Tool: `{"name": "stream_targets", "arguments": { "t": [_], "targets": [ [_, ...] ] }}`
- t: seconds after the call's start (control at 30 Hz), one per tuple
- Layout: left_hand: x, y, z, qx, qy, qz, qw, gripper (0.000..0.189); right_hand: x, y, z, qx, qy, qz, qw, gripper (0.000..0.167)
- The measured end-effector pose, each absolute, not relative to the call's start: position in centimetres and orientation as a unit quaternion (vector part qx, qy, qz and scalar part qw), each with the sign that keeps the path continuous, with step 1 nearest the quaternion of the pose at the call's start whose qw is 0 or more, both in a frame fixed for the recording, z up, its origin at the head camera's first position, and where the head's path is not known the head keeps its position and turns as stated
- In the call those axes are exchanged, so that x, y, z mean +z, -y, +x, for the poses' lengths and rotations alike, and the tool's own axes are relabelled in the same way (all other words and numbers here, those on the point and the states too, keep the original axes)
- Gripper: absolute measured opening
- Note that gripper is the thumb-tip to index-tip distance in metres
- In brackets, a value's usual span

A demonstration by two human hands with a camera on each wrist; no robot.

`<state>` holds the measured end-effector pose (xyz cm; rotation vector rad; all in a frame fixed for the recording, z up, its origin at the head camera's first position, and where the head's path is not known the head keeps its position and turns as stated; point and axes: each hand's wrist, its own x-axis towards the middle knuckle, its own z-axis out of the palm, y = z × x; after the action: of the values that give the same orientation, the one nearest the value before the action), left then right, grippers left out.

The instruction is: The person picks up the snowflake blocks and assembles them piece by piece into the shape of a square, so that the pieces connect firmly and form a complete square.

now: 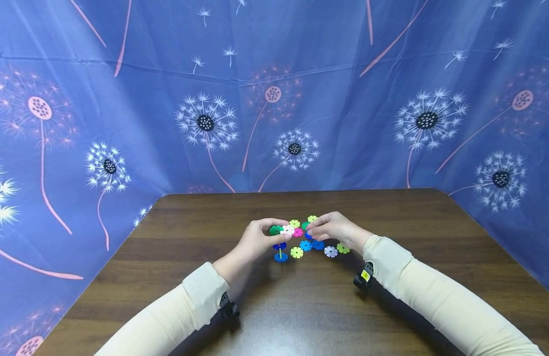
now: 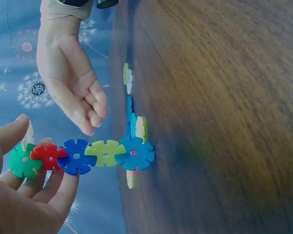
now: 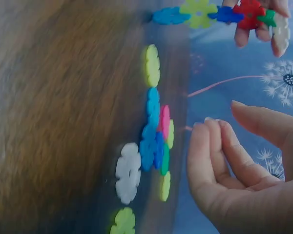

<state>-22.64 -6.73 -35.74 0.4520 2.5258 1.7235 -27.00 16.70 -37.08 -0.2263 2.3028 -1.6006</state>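
With thumb and fingers my left hand (image 1: 252, 240) pinches the upper end of an upright chain of flower-shaped interlocking discs. From its foot at the tabletop, the chain runs through a blue disc (image 2: 141, 161), a yellow disc (image 2: 107, 159), a dark blue disc (image 2: 72, 164), a red disc (image 2: 43, 155) and a green disc (image 2: 18, 166) to a white disc (image 1: 287, 229) at the top. My right hand (image 1: 338, 230) hovers over the far side of the loose discs, fingers loosely bent, thumb apart and nothing between them.
Several loose discs lie on the brown wooden table (image 1: 301, 306) between and below the hands. Among them are a pink disc (image 1: 298, 232), a yellow disc (image 1: 296, 252), a blue disc (image 1: 317, 244) and a white disc (image 3: 124, 170). A blue dandelion-print cloth (image 1: 345, 123) hangs behind the table.
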Motion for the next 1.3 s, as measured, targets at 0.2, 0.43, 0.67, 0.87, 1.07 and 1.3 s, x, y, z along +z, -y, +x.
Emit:
{"name": "stream_targets", "arguments": {
  "t": [0.2, 0.43, 0.67, 0.87, 1.07, 1.3],
  "targets": [
    [-35.8, 6.9, -22.7, 0.571, -0.809, 0.137, 0.029, 0.030, -37.4, -16.7, -27.3, -0.497, -0.856, -0.058, 0.129, 0.033],
    [-36.0, 7.0, -22.8, 0.577, -0.806, 0.128, 0.034, 0.030, -37.7, -16.9, -27.4, -0.440, -0.886, -0.047, 0.137, 0.033],
    [-36.1, 7.1, -22.8, 0.581, -0.802, 0.131, 0.036, 0.031, -38.4, -17.1, -27.4, -0.413, -0.901, -0.048, 0.122, 0.032],
    [-36.0, 7.1, -22.7, 0.584, -0.801, 0.129, 0.032, 0.029, -38.5, -16.7, -27.3, -0.371, -0.922, -0.044, 0.103, 0.031],
    [-36.0, 7.0, -22.7, 0.583, -0.802, 0.123, 0.038, 0.029, -38.5, -16.8, -27.2, -0.349, -0.931, -0.031, 0.097, 0.027],
    [-36.0, 7.0, -22.8, 0.575, -0.807, 0.129, 0.029, 0.030, -38.8, -17.1, -27.2, -0.398, -0.910, -0.035, 0.112, 0.017]
  ]
}}
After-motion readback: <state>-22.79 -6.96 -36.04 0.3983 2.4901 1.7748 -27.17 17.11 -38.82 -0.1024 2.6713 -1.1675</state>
